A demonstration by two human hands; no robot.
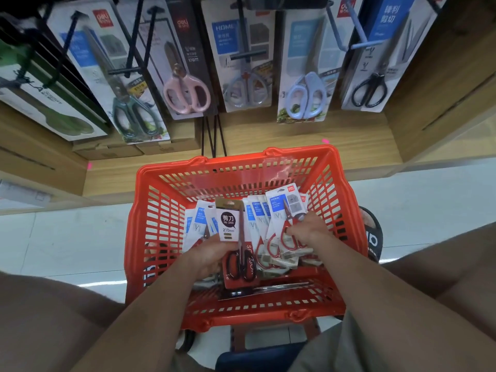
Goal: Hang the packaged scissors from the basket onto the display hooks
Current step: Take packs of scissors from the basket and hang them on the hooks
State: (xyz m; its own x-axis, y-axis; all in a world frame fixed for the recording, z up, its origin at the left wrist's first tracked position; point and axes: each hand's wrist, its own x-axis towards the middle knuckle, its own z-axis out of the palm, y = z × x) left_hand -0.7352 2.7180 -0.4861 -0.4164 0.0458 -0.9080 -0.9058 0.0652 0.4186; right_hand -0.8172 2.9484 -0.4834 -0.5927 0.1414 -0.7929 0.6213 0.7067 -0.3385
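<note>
Two packs are gripped: black-handled pack [237, 245] by left hand [208, 255], red-handled pack [285, 226] by right hand [308, 230]; neighbouring packs could be snagged when lifted.

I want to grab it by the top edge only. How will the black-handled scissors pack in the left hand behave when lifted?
The black-handled scissors pack is a long flat card, so it probably stays fairly stiff. The handles sit low, near the left hand, so it likely hangs bottom-heavy and swings. Its glossy front may slip in a light pinch.
</note>
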